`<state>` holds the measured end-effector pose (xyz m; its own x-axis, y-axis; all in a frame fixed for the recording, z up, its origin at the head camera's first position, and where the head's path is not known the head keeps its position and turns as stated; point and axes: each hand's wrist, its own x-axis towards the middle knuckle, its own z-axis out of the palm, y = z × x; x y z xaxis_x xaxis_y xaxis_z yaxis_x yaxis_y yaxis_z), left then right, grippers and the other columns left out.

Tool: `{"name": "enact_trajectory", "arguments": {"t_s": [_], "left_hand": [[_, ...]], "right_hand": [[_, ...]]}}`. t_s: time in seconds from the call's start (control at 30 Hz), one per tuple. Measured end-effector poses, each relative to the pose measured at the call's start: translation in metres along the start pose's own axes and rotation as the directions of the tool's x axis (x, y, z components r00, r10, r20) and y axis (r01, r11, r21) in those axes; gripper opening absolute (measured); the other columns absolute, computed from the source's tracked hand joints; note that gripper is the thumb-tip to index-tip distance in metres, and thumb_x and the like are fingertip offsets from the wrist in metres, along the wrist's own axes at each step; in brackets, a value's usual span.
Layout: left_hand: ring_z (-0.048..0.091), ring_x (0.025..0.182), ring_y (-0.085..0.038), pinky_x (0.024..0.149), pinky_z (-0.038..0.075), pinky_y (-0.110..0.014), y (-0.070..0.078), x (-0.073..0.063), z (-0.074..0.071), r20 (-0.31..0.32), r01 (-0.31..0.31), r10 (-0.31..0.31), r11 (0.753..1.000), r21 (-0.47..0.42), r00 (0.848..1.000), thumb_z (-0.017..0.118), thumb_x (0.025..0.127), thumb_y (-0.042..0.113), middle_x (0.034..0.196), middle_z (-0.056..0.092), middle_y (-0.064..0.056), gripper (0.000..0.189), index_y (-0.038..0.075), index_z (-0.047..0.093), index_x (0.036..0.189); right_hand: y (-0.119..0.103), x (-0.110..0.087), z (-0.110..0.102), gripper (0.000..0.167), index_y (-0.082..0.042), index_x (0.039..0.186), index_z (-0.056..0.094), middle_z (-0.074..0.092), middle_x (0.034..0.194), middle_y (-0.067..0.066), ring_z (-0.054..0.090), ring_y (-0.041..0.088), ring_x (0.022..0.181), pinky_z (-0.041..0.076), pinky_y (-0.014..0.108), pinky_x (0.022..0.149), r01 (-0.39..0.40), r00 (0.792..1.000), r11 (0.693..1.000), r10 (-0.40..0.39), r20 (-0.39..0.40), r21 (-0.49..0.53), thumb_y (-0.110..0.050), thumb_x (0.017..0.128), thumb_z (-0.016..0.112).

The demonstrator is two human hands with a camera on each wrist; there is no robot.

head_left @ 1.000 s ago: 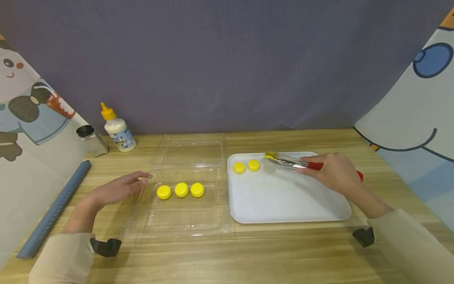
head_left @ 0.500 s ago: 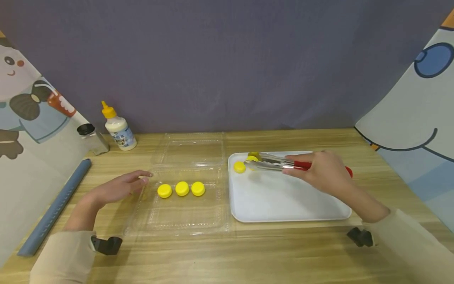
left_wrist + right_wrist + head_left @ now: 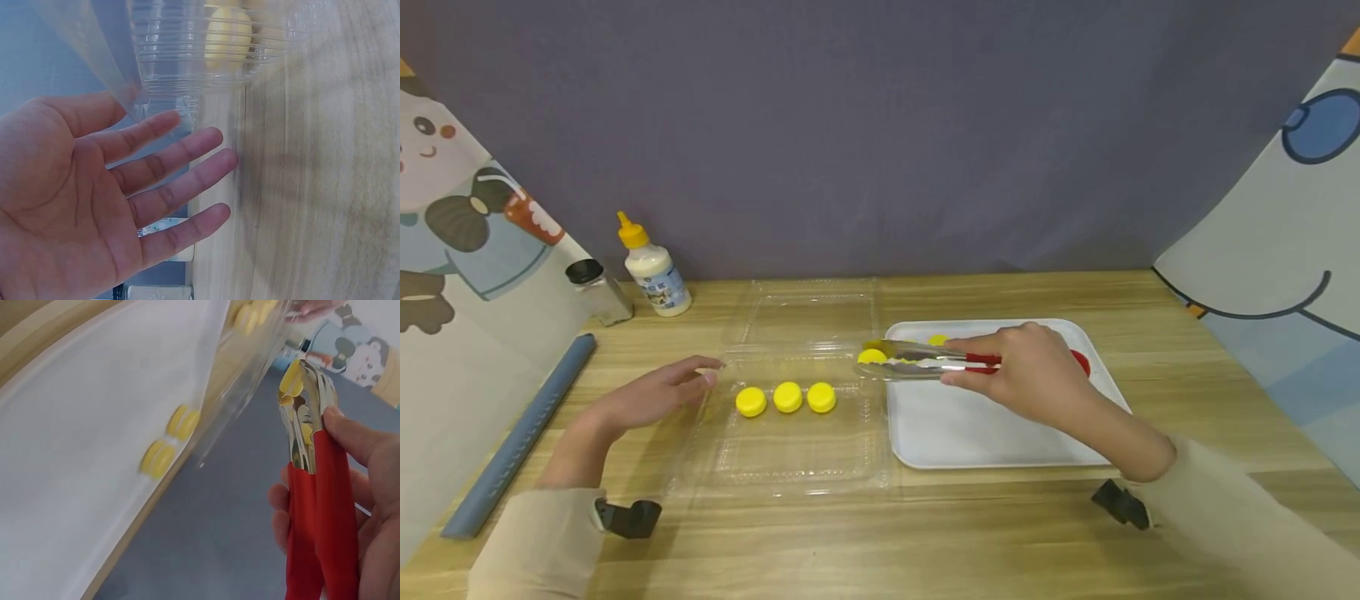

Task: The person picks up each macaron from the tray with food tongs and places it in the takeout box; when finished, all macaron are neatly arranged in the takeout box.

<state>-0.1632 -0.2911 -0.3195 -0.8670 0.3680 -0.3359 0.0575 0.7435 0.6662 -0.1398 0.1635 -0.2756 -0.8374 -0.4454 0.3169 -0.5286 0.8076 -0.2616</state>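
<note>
Carrying the whole layout, the wood-grain bench [image 3: 925, 542] has a clear hinged container [image 3: 801, 457], opened out, just beside a white tray [image 3: 1000, 437] on its right. The left hand [image 3: 658, 395], fingers loosely extended, is at the container's left edge, gripping nothing; whether it touches the plastic I cannot tell. The right hand [image 3: 1037, 375] curls round red-handled tongs [image 3: 925, 367], whose nearly closed tips pinch a yellow piece [image 3: 872, 357] over the container's right side, near the hinge. Three matching pieces [image 3: 787, 397] sit in a row in the container; two others [image 3: 157, 458] lie near the tray's far left corner. The step in hand looks like transferring from tray to container; the next move seems to call for lowering the pinched piece clear of the row, then easing the tongs apart.
</note>
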Motion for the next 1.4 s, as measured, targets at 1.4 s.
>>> {"name": "enact_trajectory", "arguments": {"t_s": [1.4], "left_hand": [[0.054, 0.123, -0.044, 0.099, 0.044, -0.063, -0.004, 0.002, 0.001, -0.043, -0.06, 0.059, 0.997, -0.039, 0.997, 0.044, 0.11, 0.034, 0.144, 0.047, -0.033, 0.056, -0.001, 0.036, 0.152]], "right_hand": [[-0.114, 0.052, 0.096, 0.038, -0.029, 0.114, 0.08, 0.057, 0.056, -0.014, 0.041, 0.006, 0.049, 0.03, 0.024, 0.048, 0.234, 0.949, 0.97, -0.213, 0.231, -0.068, -0.055, 0.086, 0.077]]}}
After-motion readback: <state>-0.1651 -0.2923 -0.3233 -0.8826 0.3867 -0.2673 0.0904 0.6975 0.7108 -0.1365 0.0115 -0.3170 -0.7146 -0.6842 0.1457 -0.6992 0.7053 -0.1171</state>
